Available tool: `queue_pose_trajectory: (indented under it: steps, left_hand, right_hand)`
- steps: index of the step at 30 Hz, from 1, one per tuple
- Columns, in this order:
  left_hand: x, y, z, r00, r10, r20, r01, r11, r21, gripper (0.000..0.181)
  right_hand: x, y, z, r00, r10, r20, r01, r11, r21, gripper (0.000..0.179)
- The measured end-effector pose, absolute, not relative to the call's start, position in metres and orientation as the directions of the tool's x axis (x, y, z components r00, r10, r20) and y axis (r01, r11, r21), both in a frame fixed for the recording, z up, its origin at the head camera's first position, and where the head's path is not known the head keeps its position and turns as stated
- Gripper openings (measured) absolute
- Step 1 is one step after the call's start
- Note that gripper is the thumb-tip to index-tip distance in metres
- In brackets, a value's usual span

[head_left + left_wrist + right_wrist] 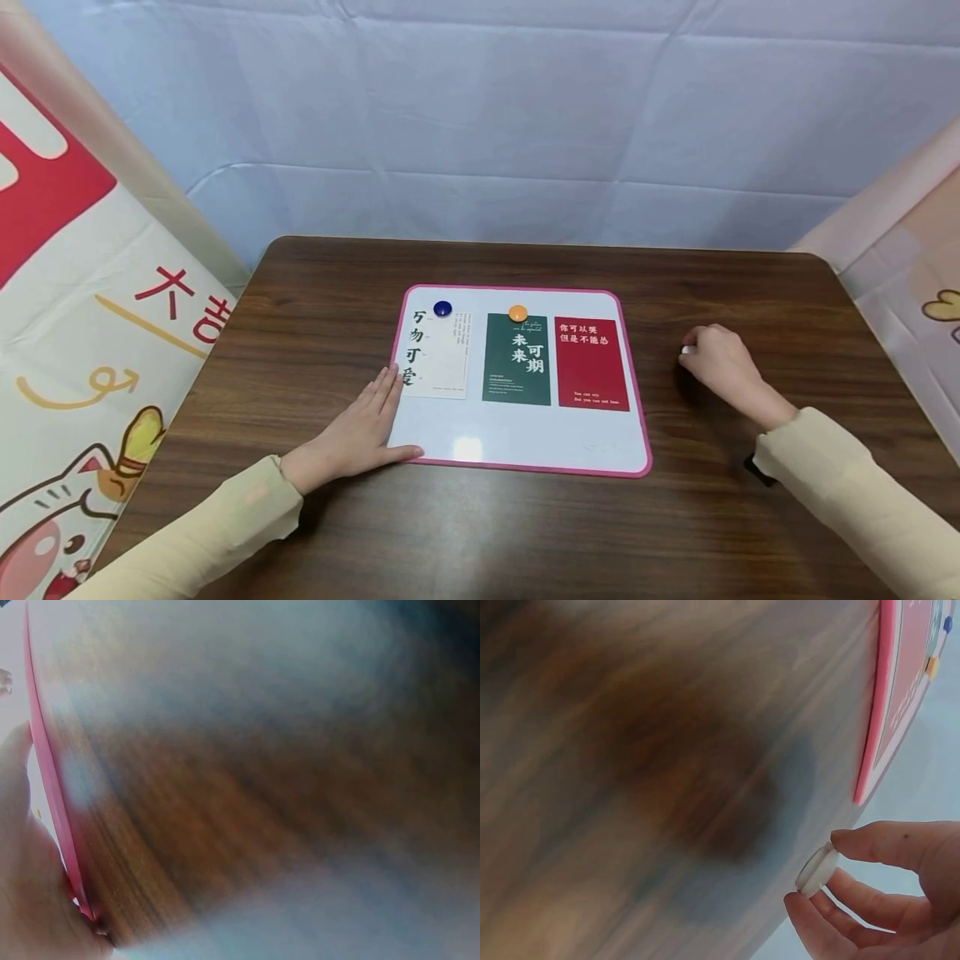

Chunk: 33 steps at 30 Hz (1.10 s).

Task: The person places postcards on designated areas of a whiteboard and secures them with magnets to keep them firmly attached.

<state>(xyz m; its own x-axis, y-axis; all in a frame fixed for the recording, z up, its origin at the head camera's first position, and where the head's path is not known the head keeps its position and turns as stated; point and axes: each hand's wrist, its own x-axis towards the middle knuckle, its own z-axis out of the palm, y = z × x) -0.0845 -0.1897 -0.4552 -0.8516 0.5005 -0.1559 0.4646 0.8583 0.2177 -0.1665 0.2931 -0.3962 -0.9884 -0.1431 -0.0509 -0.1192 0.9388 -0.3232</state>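
Observation:
A whiteboard [525, 435] with a pink rim lies flat on the table. My left hand [358, 437] rests at its lower left, straight fingers along the left edge and thumb over the bottom edge. Between thumb and fingertips, my right hand [726, 371] pinches a white round magnet [819, 870], to the right of the board over the table. On the board, a dark blue magnet [442, 308] sits at the top of a white card [446, 367] and an orange magnet [517, 313] at the top of a green card [516, 387]. A red card [590, 371] lies rightmost, no magnet on it.
The brown wooden table [480, 533] has rounded far corners. Behind it hangs a pale blue cloth [510, 108]; a printed cloth [82, 325] hangs at the left. Something small and black [759, 472] shows beside the right sleeve.

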Motion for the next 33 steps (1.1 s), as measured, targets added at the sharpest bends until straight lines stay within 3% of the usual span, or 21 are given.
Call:
queue_pose_trajectory:
  steps: [18, 33]
  left_hand:
    - [-0.086, -0.191, -0.458, -0.849, 0.507, -0.149, 0.473, 0.855, 0.214, 0.109]
    - [-0.086, -0.19, -0.454, -0.849, 0.505, -0.159, 0.471, 0.857, 0.208, 0.108]
  right_hand:
    - [-0.177, 0.245, -0.396, -0.988, -0.153, 0.0, -0.143, 0.923, -0.358, 0.025]
    - [-0.189, 0.222, -0.404, -0.965, -0.247, 0.087, -0.261, 0.878, -0.402, 0.032]
